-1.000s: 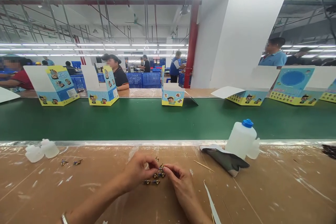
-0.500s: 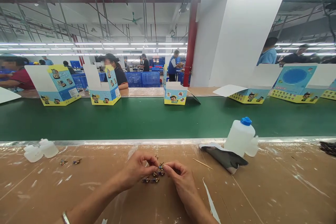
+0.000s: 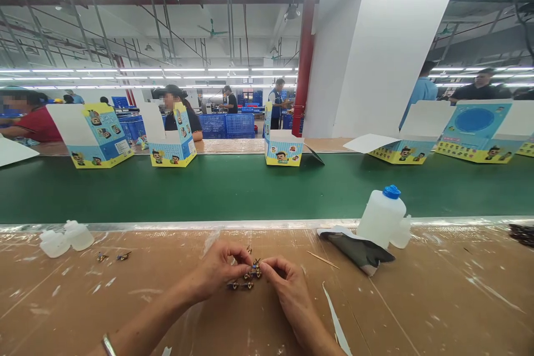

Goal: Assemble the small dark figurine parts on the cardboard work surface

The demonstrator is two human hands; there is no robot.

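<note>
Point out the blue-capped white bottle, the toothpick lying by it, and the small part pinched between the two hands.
blue-capped white bottle (image 3: pixel 380 218), head view, on its white body.
toothpick (image 3: pixel 322 259), head view, on the middle of the stick.
small part (image 3: pixel 252 274), head view, on the dark piece showing between the fingertips.

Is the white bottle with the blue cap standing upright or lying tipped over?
Upright. The white bottle stands on its base at the far edge of the brown table, its blue cap on top, beside the green belt.
</note>
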